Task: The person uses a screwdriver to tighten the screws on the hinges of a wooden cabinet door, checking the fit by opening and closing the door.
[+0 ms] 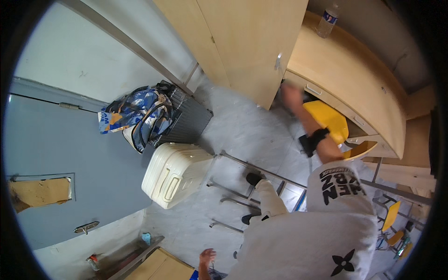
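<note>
Guide the right hand (292, 95), at 2 o'clock, slowly and squarely beside the lower edge of the tall pale-wood cabinet door (249, 46) at 1 o'clock. Allow wrist clearance from the curved pale-wood desk (345, 70) at 2 o'clock and the smooth yellow chair seat (329, 120) at 3 o'clock. Motion blur obscures the right fingers; grip and contact cannot be told. The left hand (207, 256), at 6 o'clock, has loosely relaxed fingers, apparently empty; its forearm is cut off.
</note>
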{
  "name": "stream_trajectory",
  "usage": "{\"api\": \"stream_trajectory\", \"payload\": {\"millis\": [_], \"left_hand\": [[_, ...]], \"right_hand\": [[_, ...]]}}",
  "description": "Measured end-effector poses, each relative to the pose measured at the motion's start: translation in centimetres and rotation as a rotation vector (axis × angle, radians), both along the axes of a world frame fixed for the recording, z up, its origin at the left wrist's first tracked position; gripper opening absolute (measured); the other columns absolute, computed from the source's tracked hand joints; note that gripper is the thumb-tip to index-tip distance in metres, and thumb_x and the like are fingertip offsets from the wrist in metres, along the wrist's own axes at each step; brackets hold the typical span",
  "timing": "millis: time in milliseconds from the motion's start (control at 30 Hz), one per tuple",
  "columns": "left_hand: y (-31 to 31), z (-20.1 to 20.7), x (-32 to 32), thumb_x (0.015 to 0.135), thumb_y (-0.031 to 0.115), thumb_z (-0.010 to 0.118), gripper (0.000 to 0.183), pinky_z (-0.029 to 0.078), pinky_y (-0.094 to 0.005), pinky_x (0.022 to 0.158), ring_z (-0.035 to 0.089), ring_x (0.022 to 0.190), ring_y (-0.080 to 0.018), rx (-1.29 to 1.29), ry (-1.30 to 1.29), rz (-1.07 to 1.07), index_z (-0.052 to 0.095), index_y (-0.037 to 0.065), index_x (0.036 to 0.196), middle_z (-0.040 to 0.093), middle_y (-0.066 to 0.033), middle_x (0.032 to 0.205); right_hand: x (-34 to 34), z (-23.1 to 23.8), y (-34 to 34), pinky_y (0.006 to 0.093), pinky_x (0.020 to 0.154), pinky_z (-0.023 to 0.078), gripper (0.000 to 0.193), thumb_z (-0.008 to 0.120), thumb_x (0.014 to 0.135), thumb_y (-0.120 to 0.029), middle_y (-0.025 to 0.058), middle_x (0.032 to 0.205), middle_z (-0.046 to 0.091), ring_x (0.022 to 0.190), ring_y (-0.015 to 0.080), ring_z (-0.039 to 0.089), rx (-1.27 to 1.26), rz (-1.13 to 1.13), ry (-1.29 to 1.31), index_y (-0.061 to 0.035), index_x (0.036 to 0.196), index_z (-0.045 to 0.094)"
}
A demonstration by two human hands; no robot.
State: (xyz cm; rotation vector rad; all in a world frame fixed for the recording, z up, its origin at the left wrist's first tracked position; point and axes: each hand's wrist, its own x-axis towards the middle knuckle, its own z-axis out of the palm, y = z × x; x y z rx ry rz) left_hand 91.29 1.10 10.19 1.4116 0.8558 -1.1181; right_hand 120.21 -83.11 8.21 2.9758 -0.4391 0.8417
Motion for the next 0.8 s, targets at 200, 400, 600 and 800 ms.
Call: {"api": "stream_trajectory", "payload": {"millis": [200, 400, 600, 800], "left_hand": [[-9.8, 4.0, 12.6, 0.087, 0.021, 0.046, 0.026, 0.047, -0.0284, 0.066, 0.061, 0.076, -0.0173, 0.172, -0.387, -0.336, 0.057, 0.003, 0.103, 0.064, -0.0097, 0.086], [-19.4, 4.2, 22.4, 0.089, 0.025, 0.047, 0.026, 0.046, -0.0281, 0.068, 0.059, 0.077, -0.0152, 0.052, -0.522, -0.524, 0.057, 0.004, 0.102, 0.063, -0.0065, 0.087], [-30.3, 8.0, 34.6, 0.080, 0.005, 0.054, 0.034, 0.043, -0.0298, 0.080, 0.053, 0.092, -0.0178, -0.099, -1.031, -0.679, 0.045, 0.001, 0.113, 0.055, -0.0070, 0.101], [-44.3, 26.0, 52.3, 0.086, 0.025, 0.056, 0.056, 0.036, -0.0313, 0.093, 0.042, 0.115, -0.0205, -0.349, -1.377, -0.273, 0.033, 0.000, 0.130, 0.043, -0.0095, 0.128]], "right_hand": [[2.4, 7.9, 16.2, 0.0279, 0.030, 0.028, 0.028, 0.050, 0.086, -0.029, 0.0058, 0.050, 0.047, 0.033, 0.0133, 0.041, 1.784, -0.322, -0.340, -0.0041, 0.074, 0.049], [-9.7, 3.7, 15.3, 0.0264, 0.040, 0.037, 0.032, 0.063, 0.080, -0.036, 0.0017, 0.058, 0.050, 0.046, 0.0100, 0.045, 1.593, 0.169, 0.576, -0.0037, 0.078, 0.060], [-23.3, 0.8, 18.1, 0.0248, 0.036, 0.033, 0.029, 0.061, 0.080, -0.029, 0.0021, 0.054, 0.048, 0.041, 0.0100, 0.042, 1.700, -0.239, 0.731, -0.0002, 0.079, 0.059], [-21.3, 3.9, 19.5, 0.0247, 0.036, 0.033, 0.029, 0.062, 0.080, -0.029, 0.0028, 0.053, 0.049, 0.038, 0.0101, 0.042, 1.700, -0.159, 0.822, -0.0005, 0.075, 0.058]]}}
